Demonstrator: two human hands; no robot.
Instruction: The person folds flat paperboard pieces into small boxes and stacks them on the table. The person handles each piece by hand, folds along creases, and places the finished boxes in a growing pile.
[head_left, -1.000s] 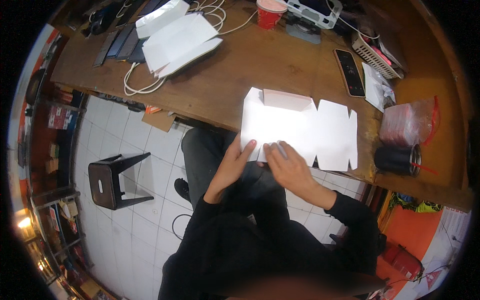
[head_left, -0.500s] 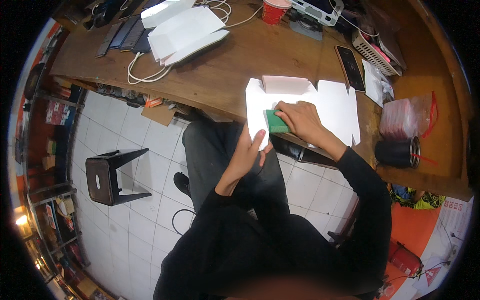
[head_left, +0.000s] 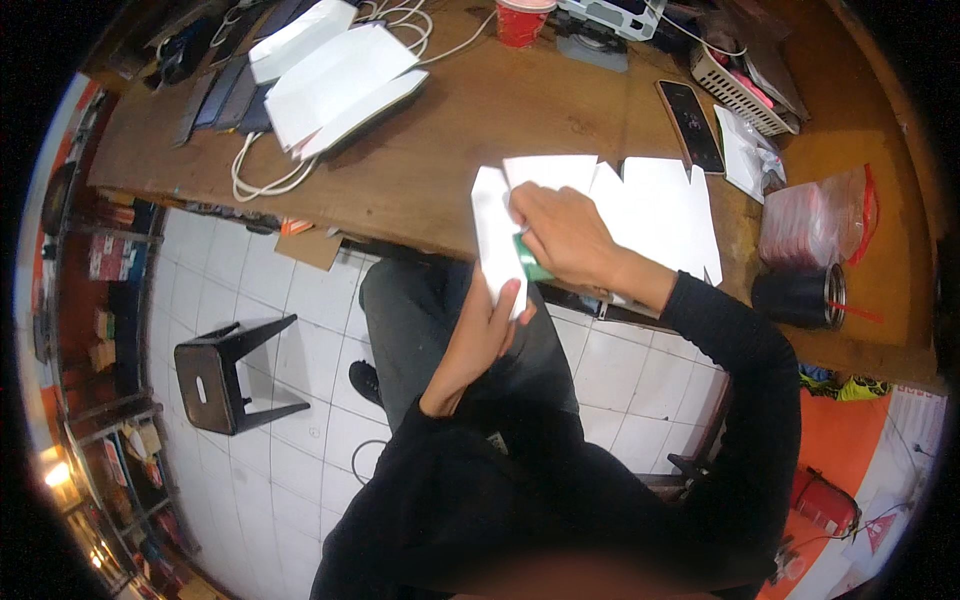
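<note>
A white die-cut cardboard sheet (head_left: 662, 215) with notched flaps lies at the table's front edge, its left part jutting past it. My left hand (head_left: 478, 338) grips the lower end of the sheet's narrow left panel, thumb on top, with that panel bent up along its length. A flat green piece (head_left: 532, 260) sits under my right hand (head_left: 572, 238), pressed against the sheet beside the fold. My right fingers are closed around it and hide most of it, so its exact kind cannot be made out.
On the wooden table (head_left: 440, 140) an open white box (head_left: 340, 85) rests at left, near phones and white cables (head_left: 262, 180). To the right are a phone (head_left: 690, 125), a basket (head_left: 740, 92), a bag of pink packets (head_left: 812, 220) and a dark tumbler (head_left: 797, 298). A stool (head_left: 208, 388) stands on the floor.
My right hand has slid up and left along the fold with the green piece. The left panel now stands up more steeply, and the far flap has shifted. The whole view has moved slightly.
</note>
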